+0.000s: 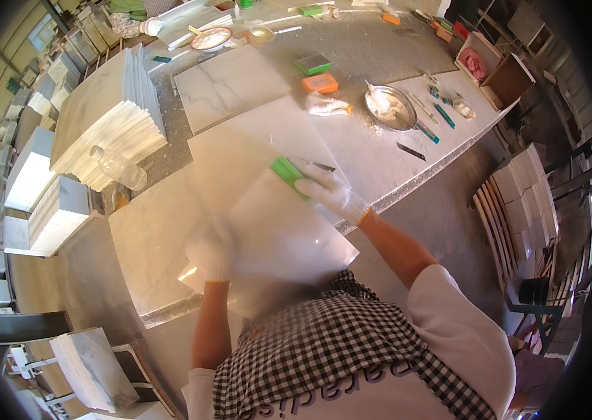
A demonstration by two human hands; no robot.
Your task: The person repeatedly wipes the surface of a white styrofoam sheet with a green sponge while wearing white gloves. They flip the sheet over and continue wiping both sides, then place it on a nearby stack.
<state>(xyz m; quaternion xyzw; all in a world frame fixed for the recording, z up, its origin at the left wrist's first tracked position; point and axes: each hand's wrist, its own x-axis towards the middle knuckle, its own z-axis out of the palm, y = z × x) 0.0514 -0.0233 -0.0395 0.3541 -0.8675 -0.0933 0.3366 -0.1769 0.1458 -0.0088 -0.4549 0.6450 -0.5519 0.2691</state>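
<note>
My right hand (pixel 332 192), in a white knit glove, grips a green block (pixel 285 173), probably a sanding block, at the far edge of a pale polished stone tile (pixel 285 227). The tile is tilted, and its near side comes close to my checked apron. My left hand (pixel 208 248), also gloved, is beside the tile's left edge. Motion blurs its fingers, so its grip does not show. Under and beyond the tile lie larger pale slabs (pixel 149 238) on the bench. A dark thin strip (pixel 322 166) shows just past my right fingers.
Stacked tiles (pixel 110 119) stand at left, with a clear plastic bottle (pixel 119 168) beside them. A metal bowl of white paste (pixel 390 108), an orange block (pixel 319 83), a crumpled glove (pixel 326 104) and a scraper blade (pixel 411 151) lie at far right. An open box (pixel 502 77) sits beyond.
</note>
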